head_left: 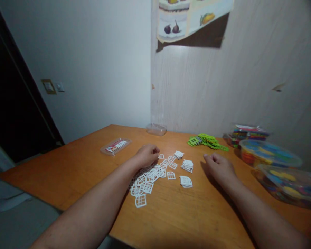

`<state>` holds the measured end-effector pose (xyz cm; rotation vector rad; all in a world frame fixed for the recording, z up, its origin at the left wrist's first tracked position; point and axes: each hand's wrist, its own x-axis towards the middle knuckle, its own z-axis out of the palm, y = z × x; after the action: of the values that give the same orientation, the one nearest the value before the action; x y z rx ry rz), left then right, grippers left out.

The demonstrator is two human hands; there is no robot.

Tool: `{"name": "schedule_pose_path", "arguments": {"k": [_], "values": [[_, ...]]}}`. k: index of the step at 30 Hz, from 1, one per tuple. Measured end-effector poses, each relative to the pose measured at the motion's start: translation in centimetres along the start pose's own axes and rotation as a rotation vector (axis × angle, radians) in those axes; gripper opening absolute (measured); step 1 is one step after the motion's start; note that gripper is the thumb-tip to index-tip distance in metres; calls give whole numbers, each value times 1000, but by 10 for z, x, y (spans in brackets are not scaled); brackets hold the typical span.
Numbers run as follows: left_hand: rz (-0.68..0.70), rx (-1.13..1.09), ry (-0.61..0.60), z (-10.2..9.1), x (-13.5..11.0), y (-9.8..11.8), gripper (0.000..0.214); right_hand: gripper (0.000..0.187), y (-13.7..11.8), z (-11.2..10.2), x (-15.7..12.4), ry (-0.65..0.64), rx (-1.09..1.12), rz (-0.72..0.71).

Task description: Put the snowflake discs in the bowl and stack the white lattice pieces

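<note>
My left hand (147,156) is over the far end of a loose spread of small white lattice window pieces (152,176). Its fingers are curled in a pinch, close beside one white window piece (161,156); whether they grip anything is hidden. My right hand (219,168) rests on the table in a loose fist, with nothing showing in it. Between the hands stand three small stacks of the same white pieces: a far stack (179,154), a middle stack (187,165) and a near stack (186,181).
A clear plastic lid with a label (116,146) lies on the wooden table (75,173) at left. A clear tray (156,129) stands by the wall. Green toy pieces (208,142) lie at the back right, beside a round tub (271,153), another tub (290,185) and a box (248,134).
</note>
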<state>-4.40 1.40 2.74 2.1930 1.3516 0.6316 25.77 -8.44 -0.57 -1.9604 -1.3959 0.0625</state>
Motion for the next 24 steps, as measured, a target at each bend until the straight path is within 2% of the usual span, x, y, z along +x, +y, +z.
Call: {"name": "schedule_pose_path", "arguments": {"k": [4,11,19,24], "values": [[35,11,-40,5,1,-3,11,43,-5,5,-1,-60,-62,8],[12,20,-77,13,12,-10,14,43,-5,9,6,-69,-42,33],[-89,104,-88,11,25,-3,13,44,-5,11,8,-87,-30,25],[-82,130,-83,13,30,2,13,42,-5,13,9,-88,-13,38]]}}
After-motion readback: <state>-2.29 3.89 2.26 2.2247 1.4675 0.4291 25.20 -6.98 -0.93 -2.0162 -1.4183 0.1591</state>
